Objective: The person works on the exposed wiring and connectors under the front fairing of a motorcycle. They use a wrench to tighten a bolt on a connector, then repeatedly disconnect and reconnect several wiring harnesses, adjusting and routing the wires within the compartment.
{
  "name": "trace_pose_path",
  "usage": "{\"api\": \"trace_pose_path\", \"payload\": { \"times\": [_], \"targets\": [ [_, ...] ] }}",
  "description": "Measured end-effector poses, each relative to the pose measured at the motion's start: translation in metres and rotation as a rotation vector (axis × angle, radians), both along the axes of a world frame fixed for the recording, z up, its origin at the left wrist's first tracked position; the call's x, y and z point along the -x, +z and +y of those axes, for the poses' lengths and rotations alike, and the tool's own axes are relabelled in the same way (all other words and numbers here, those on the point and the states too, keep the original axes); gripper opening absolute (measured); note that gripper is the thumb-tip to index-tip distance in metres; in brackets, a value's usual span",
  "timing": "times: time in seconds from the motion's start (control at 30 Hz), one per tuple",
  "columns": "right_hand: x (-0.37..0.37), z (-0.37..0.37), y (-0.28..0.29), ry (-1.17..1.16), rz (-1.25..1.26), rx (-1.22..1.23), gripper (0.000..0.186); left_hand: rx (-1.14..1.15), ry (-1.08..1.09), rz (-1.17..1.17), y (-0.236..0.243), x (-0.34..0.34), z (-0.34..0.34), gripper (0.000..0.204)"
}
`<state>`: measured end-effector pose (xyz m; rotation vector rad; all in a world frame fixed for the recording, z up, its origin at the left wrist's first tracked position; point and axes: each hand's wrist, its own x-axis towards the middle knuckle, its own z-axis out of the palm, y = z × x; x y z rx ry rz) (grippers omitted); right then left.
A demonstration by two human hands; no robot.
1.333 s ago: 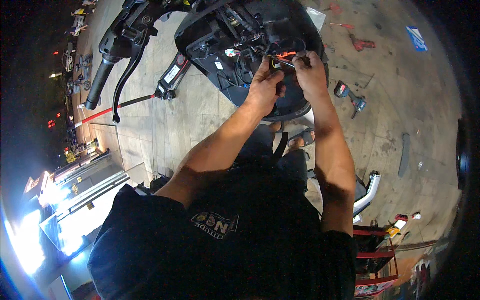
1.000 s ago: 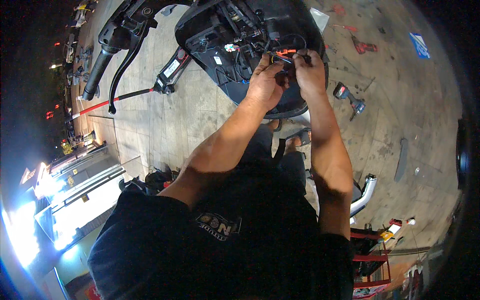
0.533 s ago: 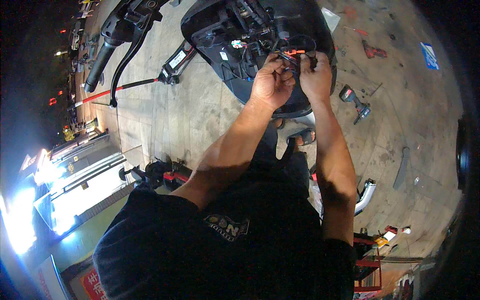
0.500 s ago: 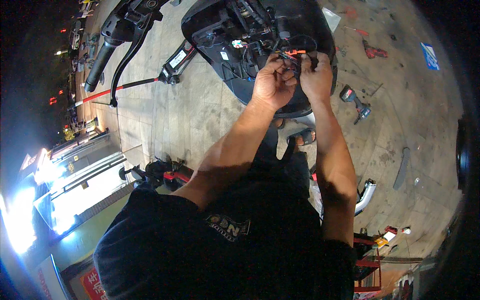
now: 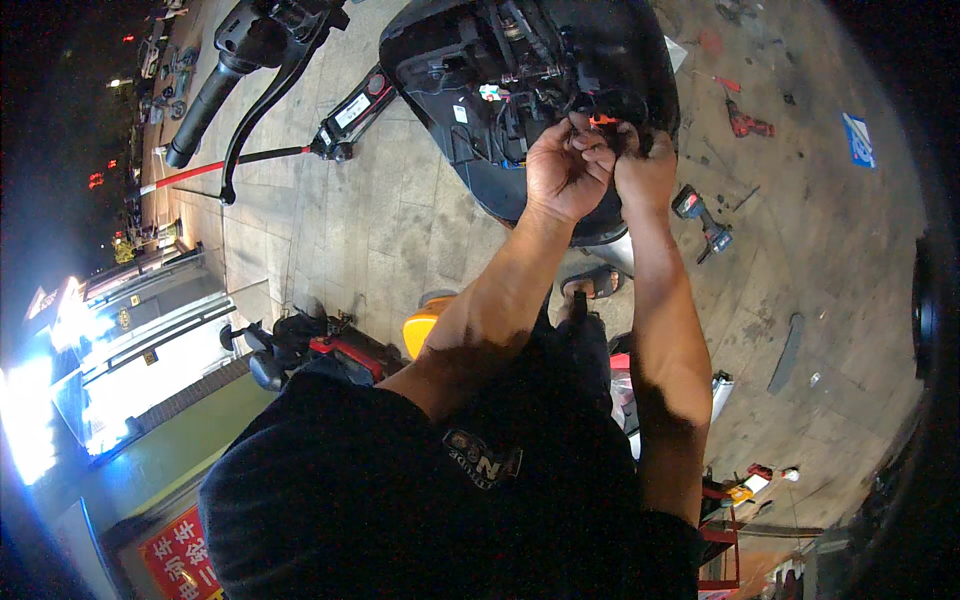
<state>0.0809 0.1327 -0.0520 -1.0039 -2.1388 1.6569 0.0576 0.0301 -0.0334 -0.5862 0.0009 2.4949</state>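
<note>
Lettered red sign, dark shirt with apparent lettering

Night lighting was mixed. The shopfront at 8–9 o'clock blew out white (bluish flare at the rim, too), while the background at 10 went near-black. Floor at 3 was moderately lit. Shadow crossed the forearms; the dark shirt at 6 lost detail. Fisheye bent the edges; corners vignetted.

Black housing, apparently orange piece
</note>
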Motion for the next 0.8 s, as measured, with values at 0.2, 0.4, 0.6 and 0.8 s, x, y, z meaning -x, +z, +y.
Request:
{"api": "trace_pose_path", "payload": {
  "times": [0.2, 0.4, 0.6, 0.8],
  "targets": [
    [-0.003, 0.002, -0.001, 0.056, -0.082, -0.308, 0.040, 0.047, 0.033, 0.029, 0.001, -0.001, 0.002, 0.009],
    [0.003, 0.003, -0.012, 0.003, -0.015, -0.201, 0.040, 0.266, 0.069, 0.048, 0.004, -0.001, 0.008, 0.019],
    [0.009, -0.002, -0.002, -0.062, -0.338, -0.193, 0.042, 0.298, 0.120, 0.159, -0.002, -0.002, 0.013, 0.019],
    [0.011, 0.001, -0.004, -0.061, -0.484, -0.255, 0.051, 0.043, 0.104, 0.044, 0.004, 0.005, 0.009, 0.015]
  ]
}}
